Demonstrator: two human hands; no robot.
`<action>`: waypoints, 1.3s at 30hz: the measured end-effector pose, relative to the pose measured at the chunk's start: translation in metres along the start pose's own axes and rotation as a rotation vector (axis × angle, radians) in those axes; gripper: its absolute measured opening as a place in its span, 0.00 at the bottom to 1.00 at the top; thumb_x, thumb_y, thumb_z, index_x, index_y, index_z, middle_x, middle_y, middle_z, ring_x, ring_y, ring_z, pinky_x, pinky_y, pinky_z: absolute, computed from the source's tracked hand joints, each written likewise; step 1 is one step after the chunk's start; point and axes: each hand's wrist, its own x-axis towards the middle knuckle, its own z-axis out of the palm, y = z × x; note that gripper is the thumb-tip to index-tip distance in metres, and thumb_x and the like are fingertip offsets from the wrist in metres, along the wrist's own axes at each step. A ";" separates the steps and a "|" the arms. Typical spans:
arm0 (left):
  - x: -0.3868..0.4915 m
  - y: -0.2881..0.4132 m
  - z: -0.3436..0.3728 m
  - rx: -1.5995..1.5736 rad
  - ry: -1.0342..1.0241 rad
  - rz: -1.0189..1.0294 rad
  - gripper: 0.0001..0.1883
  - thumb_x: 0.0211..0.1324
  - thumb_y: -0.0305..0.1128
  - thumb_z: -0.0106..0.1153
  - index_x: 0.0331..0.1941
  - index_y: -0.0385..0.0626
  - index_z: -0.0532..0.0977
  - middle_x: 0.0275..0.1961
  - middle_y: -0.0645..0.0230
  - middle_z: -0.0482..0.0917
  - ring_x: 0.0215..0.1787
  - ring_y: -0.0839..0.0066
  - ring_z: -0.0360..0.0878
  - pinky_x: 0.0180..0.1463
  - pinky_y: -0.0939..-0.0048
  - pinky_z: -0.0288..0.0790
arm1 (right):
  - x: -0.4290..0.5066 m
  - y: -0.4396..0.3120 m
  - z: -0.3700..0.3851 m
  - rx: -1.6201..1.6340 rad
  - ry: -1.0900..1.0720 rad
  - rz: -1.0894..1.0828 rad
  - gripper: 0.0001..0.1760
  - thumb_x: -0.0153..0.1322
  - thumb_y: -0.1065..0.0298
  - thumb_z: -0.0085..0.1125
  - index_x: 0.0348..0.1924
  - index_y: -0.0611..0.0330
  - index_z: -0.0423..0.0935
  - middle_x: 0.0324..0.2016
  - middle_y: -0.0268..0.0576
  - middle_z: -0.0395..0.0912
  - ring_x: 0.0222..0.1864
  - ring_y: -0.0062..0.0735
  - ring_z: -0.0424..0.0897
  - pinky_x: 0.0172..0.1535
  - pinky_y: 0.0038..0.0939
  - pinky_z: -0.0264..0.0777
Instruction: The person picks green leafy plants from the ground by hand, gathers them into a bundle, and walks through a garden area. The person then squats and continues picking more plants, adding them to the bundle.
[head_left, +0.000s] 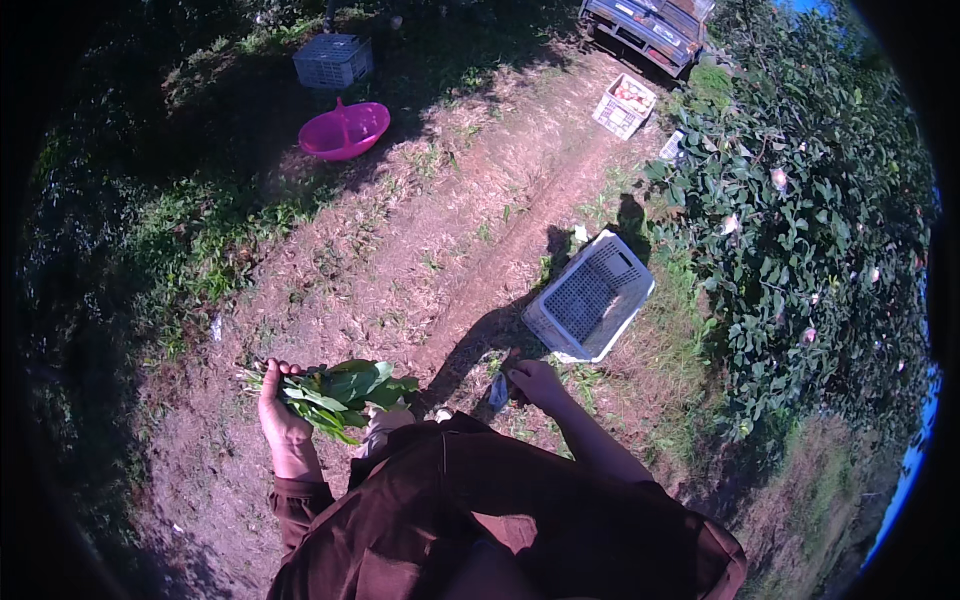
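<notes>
My left hand is closed around the stems of a bunch of leafy green plants; the leaves point right, over my lower leg. To the right, my right hand is curled in a fist around a small brown object, mostly hidden by the fingers. A pale bluish, flat piece shows just left of that fist; whether it is part of the held object or lies on the ground, I cannot tell. Beyond my right hand, an open light grey plastic crate stands on the ground.
Leafy fruit trees with pale fruit line the right side. A pink plastic basket and a grey crate sit in the upper left. A crate of fruit stands behind a blue vehicle. Dry grass and a wheel rut cover the path.
</notes>
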 end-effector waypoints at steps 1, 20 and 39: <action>0.012 0.000 0.003 -0.008 -0.021 -0.017 0.06 0.60 0.34 0.55 0.32 0.45 0.71 0.29 0.71 0.75 0.34 0.75 0.74 0.46 0.67 0.71 | 0.005 0.003 -0.003 -0.043 0.024 -0.036 0.14 0.70 0.66 0.50 0.23 0.66 0.74 0.15 0.42 0.76 0.14 0.27 0.76 0.19 0.26 0.69; 0.306 -0.005 0.127 0.050 -0.141 -0.308 0.05 0.60 0.34 0.55 0.32 0.46 0.74 0.31 0.71 0.77 0.37 0.73 0.76 0.50 0.63 0.71 | 0.157 -0.109 -0.001 0.058 0.379 -0.045 0.09 0.70 0.69 0.50 0.35 0.66 0.73 0.21 0.41 0.75 0.21 0.24 0.76 0.25 0.26 0.70; 0.395 -0.099 0.277 0.604 -0.693 -0.261 0.08 0.56 0.28 0.60 0.39 0.42 0.72 0.38 0.63 0.79 0.42 0.72 0.76 0.51 0.68 0.69 | 0.328 -0.308 -0.010 -0.187 0.198 -0.685 0.41 0.58 0.45 0.64 0.56 0.64 0.63 0.49 0.55 0.70 0.54 0.51 0.69 0.56 0.42 0.62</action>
